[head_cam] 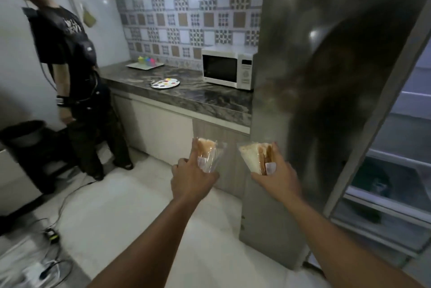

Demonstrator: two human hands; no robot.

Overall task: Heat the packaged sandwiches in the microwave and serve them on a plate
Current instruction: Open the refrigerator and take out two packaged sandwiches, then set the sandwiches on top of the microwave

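My left hand (190, 179) grips a triangular sandwich in clear wrap (207, 151), held upright in front of me. My right hand (279, 176) grips a second wrapped sandwich (253, 155), its white bread face turned left. Both hang in mid-air above the floor, in front of the cabinets. A white microwave (227, 67) stands shut at the right end of the dark stone counter (210, 98). A round plate with coloured dots (165, 83) lies on the counter to the left of the microwave.
A steel fridge door (326, 77) stands open close on my right, its shelves (396, 171) behind it. A person in black (74, 82) stands at the counter's left end. A white tray with coloured cups (145, 63) sits at the back. Cables and a power strip (52, 234) lie on the floor at left.
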